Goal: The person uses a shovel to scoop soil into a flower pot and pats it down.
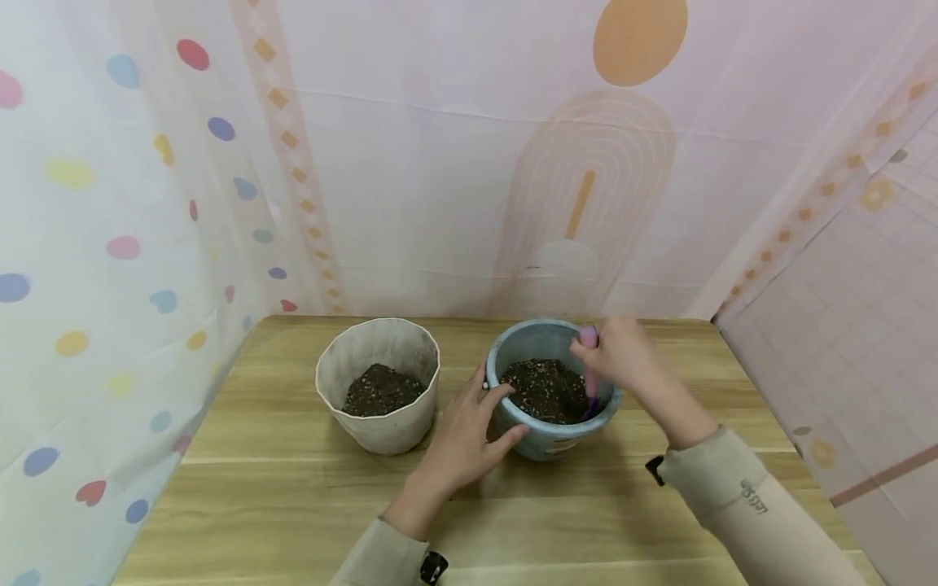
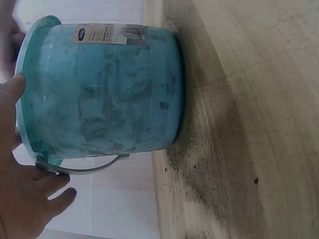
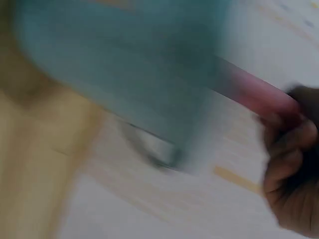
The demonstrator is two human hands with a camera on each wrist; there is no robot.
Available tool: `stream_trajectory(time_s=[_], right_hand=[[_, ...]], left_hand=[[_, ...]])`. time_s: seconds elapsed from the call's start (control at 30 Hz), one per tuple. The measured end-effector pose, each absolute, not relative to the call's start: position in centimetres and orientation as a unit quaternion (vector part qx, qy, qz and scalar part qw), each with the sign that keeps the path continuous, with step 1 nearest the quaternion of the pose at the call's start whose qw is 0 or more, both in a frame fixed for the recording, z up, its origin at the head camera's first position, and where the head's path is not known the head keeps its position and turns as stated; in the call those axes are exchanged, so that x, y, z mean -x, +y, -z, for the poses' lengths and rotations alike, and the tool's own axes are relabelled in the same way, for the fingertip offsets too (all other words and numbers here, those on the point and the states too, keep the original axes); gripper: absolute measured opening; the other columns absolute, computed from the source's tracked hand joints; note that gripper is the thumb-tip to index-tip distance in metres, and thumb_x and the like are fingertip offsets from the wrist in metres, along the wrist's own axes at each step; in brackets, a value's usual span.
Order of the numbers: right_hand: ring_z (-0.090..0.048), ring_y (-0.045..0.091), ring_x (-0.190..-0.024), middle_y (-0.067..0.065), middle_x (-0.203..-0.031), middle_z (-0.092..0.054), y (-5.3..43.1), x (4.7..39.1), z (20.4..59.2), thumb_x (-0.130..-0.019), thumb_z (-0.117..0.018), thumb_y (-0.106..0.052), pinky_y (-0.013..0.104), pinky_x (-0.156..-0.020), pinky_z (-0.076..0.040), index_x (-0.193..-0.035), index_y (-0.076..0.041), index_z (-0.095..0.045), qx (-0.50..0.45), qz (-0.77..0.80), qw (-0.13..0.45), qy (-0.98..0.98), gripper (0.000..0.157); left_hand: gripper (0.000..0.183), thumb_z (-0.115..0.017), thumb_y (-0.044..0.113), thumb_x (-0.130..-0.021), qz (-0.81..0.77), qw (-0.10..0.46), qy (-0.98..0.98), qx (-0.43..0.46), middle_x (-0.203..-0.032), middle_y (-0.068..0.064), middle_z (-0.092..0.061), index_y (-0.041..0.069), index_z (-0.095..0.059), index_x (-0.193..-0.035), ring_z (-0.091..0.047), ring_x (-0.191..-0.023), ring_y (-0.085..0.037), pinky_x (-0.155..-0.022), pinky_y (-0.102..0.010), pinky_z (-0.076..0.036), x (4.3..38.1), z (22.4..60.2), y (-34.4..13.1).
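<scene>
Dark soil (image 1: 545, 392) partly fills a blue-green bucket (image 1: 551, 443) on the table. My left hand (image 1: 463, 443) rests against its near left rim, fingers spread, with the thumb on the rim in the left wrist view. At the right inside wall, my right hand (image 1: 628, 358) grips the pink handle of a small garden trowel (image 1: 591, 376). Its purple lower end reaches down at the soil's edge, the tip hidden. The right wrist view is blurred but shows the pink handle (image 3: 259, 94) in curled fingers. The bucket's thin bail handle (image 2: 84, 170) hangs near my left fingers.
Left of the bucket stands a whitish pot (image 1: 396, 427) with a wavy rim, also holding dark soil. Both stand on a wood-grain table (image 1: 293, 505) near its back edge, before a patterned cloth (image 1: 440, 187). Soil crumbs (image 2: 194, 174) lie beside the bucket.
</scene>
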State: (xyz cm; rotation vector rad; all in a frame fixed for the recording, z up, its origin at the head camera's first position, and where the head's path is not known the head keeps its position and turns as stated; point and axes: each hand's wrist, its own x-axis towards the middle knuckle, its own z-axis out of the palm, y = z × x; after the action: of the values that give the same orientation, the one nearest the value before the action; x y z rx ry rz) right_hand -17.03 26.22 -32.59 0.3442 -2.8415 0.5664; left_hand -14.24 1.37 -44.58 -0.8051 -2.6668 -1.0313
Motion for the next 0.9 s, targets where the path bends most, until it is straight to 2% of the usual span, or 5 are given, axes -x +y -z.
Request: stream_trajectory(time_s=[0.1,0.2,0.43,0.6,0.9], right_hand=[[-0.057,0.020,-0.044,-0.010,-0.039,-0.053,26.3,16.5,35.3,-0.090,-0.069,-0.019,0.034,-0.046,-0.046,-0.046,-0.019,-0.057,-0.139,-0.224,0.196,-0.945,0.045],[-0.054,0.017,-0.041,-0.008,-0.039,-0.052,26.5,15.9,36.5,-0.088,-0.070,-0.014,0.032,-0.042,-0.042,-0.045,-0.018,-0.059,-0.149,-0.245,0.269,-0.919,0.045],[-0.028,-0.006,-0.033,-0.011,-0.048,-0.062,27.4,14.2,38.1,-0.093,-0.068,-0.009,0.020,-0.031,-0.021,-0.047,-0.024,-0.059,-0.119,-0.338,0.314,-0.879,0.049],[-0.021,-0.016,-0.037,-0.006,-0.050,-0.065,27.8,13.9,39.9,-0.088,-0.071,-0.001,0.017,-0.030,-0.016,-0.051,-0.019,-0.066,-0.162,-0.358,0.380,-0.837,0.042],[-0.021,-0.010,-0.035,-0.003,-0.055,-0.068,28.2,13.9,39.9,-0.088,-0.070,0.004,0.017,-0.030,-0.017,-0.054,-0.017,-0.070,-0.141,-0.390,0.387,-0.824,0.039]], left_hand=[[0.057,-0.069,0.052,-0.093,0.346,0.086,-0.895,0.267,-0.162,-0.025,-0.027,0.020,-0.056,-0.138,-0.043,-0.135,-0.050,-0.100,-0.069,-0.041,14.1,44.6,1.2],[0.055,-0.071,0.051,-0.092,0.352,0.099,-0.893,0.264,-0.162,-0.023,-0.027,0.021,-0.057,-0.136,-0.047,-0.133,-0.050,-0.097,-0.068,-0.044,14.2,44.5,1.1],[0.055,-0.072,0.051,-0.090,0.359,0.104,-0.892,0.252,-0.161,-0.023,-0.030,0.021,-0.058,-0.134,-0.049,-0.131,-0.050,-0.097,-0.068,-0.043,14.3,44.7,1.1],[0.055,-0.073,0.050,-0.091,0.364,0.100,-0.891,0.252,-0.162,-0.023,-0.029,0.020,-0.058,-0.134,-0.049,-0.130,-0.051,-0.098,-0.068,-0.042,14.3,44.8,1.2],[0.056,-0.072,0.051,-0.091,0.367,0.093,-0.889,0.257,-0.161,-0.024,-0.029,0.020,-0.058,-0.135,-0.050,-0.127,-0.054,-0.098,-0.069,-0.042,14.4,45.0,1.6]])
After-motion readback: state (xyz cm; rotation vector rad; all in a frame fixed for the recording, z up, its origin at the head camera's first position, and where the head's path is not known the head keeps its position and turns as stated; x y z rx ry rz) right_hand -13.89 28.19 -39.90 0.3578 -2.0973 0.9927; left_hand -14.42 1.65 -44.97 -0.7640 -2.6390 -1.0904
